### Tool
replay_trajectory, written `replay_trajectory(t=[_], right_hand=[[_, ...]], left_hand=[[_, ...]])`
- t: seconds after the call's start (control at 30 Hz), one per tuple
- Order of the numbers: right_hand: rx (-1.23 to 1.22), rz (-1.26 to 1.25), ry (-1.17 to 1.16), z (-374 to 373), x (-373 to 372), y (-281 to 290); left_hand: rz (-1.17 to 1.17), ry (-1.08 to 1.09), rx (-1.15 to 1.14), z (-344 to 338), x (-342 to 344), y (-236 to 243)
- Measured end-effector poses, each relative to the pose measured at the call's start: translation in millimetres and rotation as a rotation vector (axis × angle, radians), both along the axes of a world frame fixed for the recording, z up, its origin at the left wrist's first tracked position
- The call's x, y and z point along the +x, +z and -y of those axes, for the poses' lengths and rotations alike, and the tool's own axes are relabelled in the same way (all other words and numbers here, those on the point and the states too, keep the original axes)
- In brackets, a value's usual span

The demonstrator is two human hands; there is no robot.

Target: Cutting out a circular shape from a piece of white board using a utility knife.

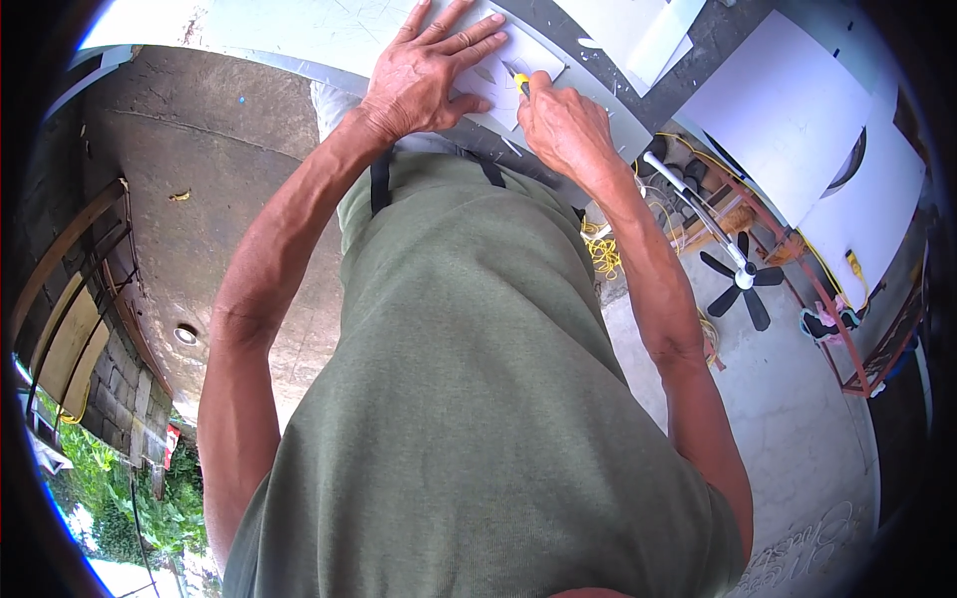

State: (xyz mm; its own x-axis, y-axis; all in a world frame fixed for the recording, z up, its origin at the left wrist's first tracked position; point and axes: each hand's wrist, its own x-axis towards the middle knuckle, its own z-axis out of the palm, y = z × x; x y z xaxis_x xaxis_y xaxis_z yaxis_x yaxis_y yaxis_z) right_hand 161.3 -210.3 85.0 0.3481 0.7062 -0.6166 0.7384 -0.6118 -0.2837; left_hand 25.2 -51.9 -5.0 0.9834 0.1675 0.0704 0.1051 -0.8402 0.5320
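My left hand (427, 72) lies flat with its fingers spread, pressing on a white sheet (533, 58) at the top of the view. Dark outlines and a small leaf-shaped opening show on the sheet, between my two hands. In my right hand (566, 122), the fingers are wrapped round a yellow-and-black craft knife (522, 84). Its thin tip points up and left, at the sheet close to the drawn marks. Whether the tip touches the sheet is too small to tell.
More white sheets (638, 35) lie on the dark work surface, with small scraps around them. Large white panels (783, 115) rest at the right, with a yellow-handled tool (854, 264). Below stand a fan with black blades (745, 279), tangled yellow cord (602, 249) and a reddish metal frame (847, 349).
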Motion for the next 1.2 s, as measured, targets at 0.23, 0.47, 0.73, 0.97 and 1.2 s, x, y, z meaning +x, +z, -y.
replay_trajectory(t=[0.23, 0.47, 0.73, 0.97, 1.2], right_hand=[[-0.009, -0.017, -0.025, 0, -2, 0], [0.006, -0.009, -0.084, 0, -9, 1], [-0.011, -0.023, -0.131, 1, -16, 2], [-0.018, -0.025, -0.17, 2, -19, 2], [-0.024, -0.019, -0.222, 2, -24, 1]], left_hand=[[0.01, 0.008, 0.0, 0, 1, 1], [0.028, 0.008, -0.017, 0, 2, 2], [-0.005, 0.006, -0.002, 0, 1, 4], [0.018, 0.001, -0.021, -1, 2, 4], [0.043, -0.003, -0.045, 0, 1, 2]])
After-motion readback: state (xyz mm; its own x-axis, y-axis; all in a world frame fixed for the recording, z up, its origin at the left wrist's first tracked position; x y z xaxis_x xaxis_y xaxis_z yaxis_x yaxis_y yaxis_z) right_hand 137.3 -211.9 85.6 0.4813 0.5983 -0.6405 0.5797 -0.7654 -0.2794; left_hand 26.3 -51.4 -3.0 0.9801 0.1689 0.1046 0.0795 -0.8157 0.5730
